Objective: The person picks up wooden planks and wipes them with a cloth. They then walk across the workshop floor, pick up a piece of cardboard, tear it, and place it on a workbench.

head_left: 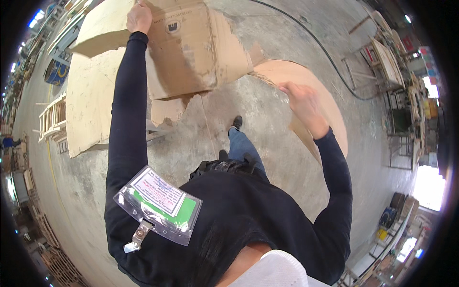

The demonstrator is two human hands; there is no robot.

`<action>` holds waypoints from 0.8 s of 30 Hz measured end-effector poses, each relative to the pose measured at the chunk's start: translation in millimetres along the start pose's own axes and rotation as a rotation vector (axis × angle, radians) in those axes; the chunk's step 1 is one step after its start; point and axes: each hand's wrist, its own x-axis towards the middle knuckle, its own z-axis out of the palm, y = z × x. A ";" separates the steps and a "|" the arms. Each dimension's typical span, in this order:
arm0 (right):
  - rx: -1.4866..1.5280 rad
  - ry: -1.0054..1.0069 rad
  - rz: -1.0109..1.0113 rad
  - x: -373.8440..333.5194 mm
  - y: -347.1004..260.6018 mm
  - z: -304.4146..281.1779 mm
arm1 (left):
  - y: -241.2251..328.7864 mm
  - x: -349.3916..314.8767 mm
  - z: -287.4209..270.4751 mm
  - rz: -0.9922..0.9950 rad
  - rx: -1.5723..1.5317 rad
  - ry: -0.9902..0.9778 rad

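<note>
A large sheet of brown cardboard (pixel 184 52) with ragged, torn lower edges stands in front of me at the upper left. My left hand (pixel 139 18) is closed on its upper part, arm stretched far out. On the right, my right hand (pixel 303 103) is closed on the torn edge of a curved cardboard flap (pixel 315 76). That flap bends away to the right and hangs down past my wrist. Near the far end of the flap, its torn edge meets the large sheet. The fingertips of my right hand are slightly blurred.
More cardboard (pixel 93 95) lies over a low support at the left. A dark hose or cable (pixel 325 50) runs across the concrete floor (pixel 282 158). Wooden frames (pixel 52 117) and a blue drum (pixel 56 71) stand at far left; metal-legged tables (pixel 387 64) line the right.
</note>
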 end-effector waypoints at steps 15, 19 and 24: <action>0.463 -0.514 0.018 274.9 163.8 185.5 | -74.0 257.9 -62.7 -0.041 0.241 0.415; 0.859 -0.303 -0.308 401.1 94.0 304.4 | -66.3 292.4 -80.0 0.018 0.362 0.489; 1.071 -0.188 -0.060 483.9 15.4 384.6 | -84.7 328.0 -129.5 0.034 0.556 0.551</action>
